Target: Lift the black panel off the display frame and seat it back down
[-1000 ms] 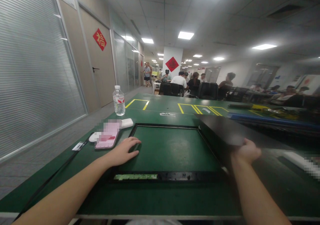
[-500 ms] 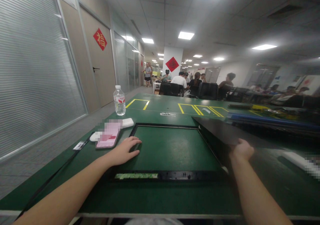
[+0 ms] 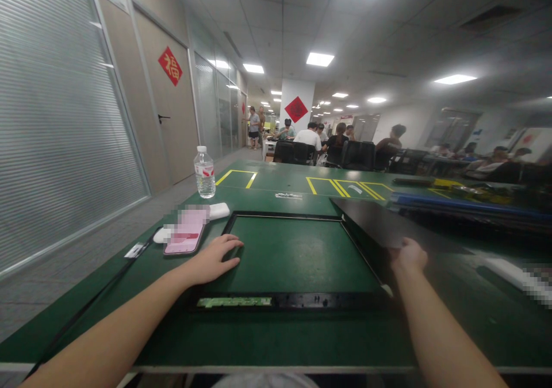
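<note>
A black frame lies near the table's front edge, a green strip on its near side. The left hand's grip is loose, fingers apart, at the frame's left side; the right hand's grip is pinched on a dark sheet, tipped up at the right side. Farther, by the left edge, are a phone and a bottle.

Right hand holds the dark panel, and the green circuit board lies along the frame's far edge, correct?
Not the far edge: the head view shows the green circuit board along the near edge of the frame. The right hand does hold the dark panel.
</note>
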`<state>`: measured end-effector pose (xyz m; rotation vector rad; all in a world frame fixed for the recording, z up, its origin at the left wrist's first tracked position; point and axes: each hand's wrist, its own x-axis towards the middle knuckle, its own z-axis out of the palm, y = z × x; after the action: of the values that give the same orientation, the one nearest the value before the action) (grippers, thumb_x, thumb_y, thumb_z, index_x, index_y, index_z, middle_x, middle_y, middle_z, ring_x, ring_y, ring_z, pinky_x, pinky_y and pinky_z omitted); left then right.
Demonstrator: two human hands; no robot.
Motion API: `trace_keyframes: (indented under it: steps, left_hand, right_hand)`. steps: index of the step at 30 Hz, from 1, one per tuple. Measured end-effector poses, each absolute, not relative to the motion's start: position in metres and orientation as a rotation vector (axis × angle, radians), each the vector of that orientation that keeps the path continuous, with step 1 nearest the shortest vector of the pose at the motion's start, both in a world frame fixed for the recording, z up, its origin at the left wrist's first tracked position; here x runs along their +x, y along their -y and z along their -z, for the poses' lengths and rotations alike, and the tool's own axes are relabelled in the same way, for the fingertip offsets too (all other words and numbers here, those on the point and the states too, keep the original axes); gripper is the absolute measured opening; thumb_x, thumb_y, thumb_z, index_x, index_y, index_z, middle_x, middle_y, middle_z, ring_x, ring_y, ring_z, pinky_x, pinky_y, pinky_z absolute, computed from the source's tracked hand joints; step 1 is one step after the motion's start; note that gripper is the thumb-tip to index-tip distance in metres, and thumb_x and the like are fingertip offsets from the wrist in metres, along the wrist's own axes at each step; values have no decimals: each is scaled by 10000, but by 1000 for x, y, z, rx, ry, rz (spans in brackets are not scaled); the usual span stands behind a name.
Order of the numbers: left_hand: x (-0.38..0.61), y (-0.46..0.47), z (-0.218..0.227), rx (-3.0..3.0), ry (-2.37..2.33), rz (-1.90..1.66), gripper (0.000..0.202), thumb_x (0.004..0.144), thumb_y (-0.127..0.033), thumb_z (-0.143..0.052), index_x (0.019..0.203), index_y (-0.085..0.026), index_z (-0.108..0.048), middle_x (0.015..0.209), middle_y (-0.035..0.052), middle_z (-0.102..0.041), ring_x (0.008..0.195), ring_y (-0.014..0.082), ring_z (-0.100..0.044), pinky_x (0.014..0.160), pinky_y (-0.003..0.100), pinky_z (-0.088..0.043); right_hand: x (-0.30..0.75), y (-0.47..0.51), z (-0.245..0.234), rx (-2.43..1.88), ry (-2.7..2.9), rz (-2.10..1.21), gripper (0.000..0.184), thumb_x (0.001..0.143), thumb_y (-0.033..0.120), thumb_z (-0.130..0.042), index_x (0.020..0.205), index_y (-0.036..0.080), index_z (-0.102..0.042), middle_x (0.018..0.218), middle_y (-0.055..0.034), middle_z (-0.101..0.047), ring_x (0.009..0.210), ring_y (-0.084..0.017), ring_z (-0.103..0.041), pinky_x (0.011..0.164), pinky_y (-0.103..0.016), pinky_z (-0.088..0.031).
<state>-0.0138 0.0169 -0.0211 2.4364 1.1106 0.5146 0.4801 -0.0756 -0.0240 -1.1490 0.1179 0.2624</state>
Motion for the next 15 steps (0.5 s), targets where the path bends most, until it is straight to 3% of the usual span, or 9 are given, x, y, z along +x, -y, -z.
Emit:
trace_keyframes:
  steps: [10,15]
  left_hand:
    - [-14,-18,23,2452,-1153,-507,529,830,-500,-586,1263,-204,-660,1401,151,-568,1311,355,-512,1126,495,-373]
    - [-13,-18,22,2473,-1184,-450,555,841,-493,-568,1293,-178,-638,1441,159,-536,1345,349,-486,1145,484,-355]
  right_hand:
    - [493,68,41,-1129,-130,-364,207,680,60,-609,825,185,-533,821,11,-588,661,-116,-601,589,-259,-574]
    - [506,64,50,-1116,-55,-458,217,691,32,-617,824,184,-537,766,18,-609,614,-123,-610,636,-301,-605]
